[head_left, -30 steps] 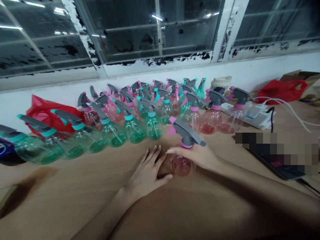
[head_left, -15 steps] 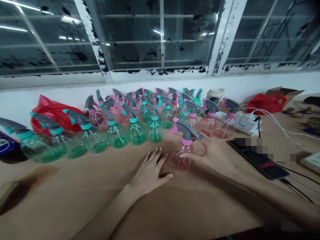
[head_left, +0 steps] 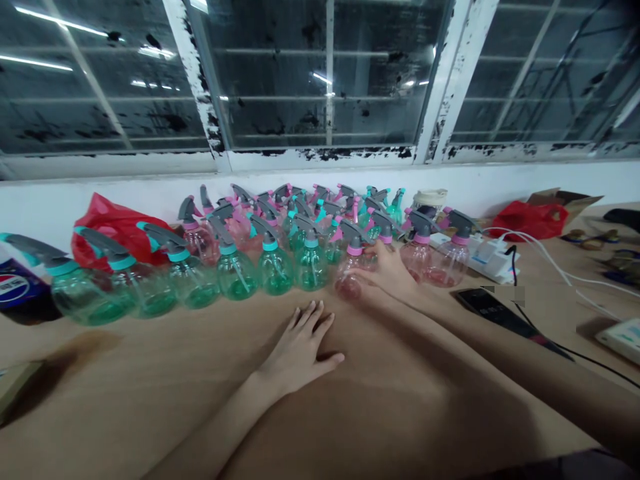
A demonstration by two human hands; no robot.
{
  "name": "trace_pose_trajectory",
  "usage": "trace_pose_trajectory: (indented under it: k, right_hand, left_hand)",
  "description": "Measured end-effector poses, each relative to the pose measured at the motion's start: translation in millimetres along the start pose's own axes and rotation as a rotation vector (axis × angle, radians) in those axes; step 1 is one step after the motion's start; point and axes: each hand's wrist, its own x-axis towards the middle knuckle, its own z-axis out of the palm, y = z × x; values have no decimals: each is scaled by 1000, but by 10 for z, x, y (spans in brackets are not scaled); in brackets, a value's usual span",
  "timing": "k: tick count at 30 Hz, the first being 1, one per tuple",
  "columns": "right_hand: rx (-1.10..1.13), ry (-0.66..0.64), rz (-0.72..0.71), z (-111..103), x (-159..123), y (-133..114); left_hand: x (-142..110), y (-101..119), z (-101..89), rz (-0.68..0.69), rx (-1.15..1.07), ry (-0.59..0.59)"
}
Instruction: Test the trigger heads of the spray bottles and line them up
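Observation:
My right hand (head_left: 387, 270) is wrapped round a pink spray bottle (head_left: 349, 277) with a grey trigger head and a pink collar. That bottle stands upright at the front of the group, just right of a green spray bottle (head_left: 313, 267). Flat on the wooden table (head_left: 200, 373) lies my left hand (head_left: 300, 350), fingers spread and nothing in it. A row of green spray bottles (head_left: 237, 272) with turquoise collars runs off to the left. Two more pink spray bottles (head_left: 447, 261) stand to the right, beyond my right hand.
Behind the front row are several more pink and green bottles. A red plastic bag (head_left: 115, 223) and a cola bottle (head_left: 23, 293) are at the left. On the right lie a phone (head_left: 500, 317), a power strip (head_left: 493, 263) with white cables, and another red bag (head_left: 530, 220).
My right hand has carried the pink spray bottle away from me and slightly left, up to the end of the green row. My left hand stays flat on the table.

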Motion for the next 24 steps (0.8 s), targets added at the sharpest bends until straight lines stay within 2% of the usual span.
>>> trace_pose_trajectory:
  k: [7,16,21,24]
  right_hand:
    - [-11,-7,-20,90,150,18]
    - [55,-30,21,148,188,17]
    - [157,-8,4,15,-10,40]
    - [231,48,71,-157,-151,141]
  left_hand:
    - [6,7,-23,-10,22,-33]
    - [20,-18,12,-6,25,-28]
    - [17,-38,11,5,35,-18]
    - [21,-50,15,10,50,-10]
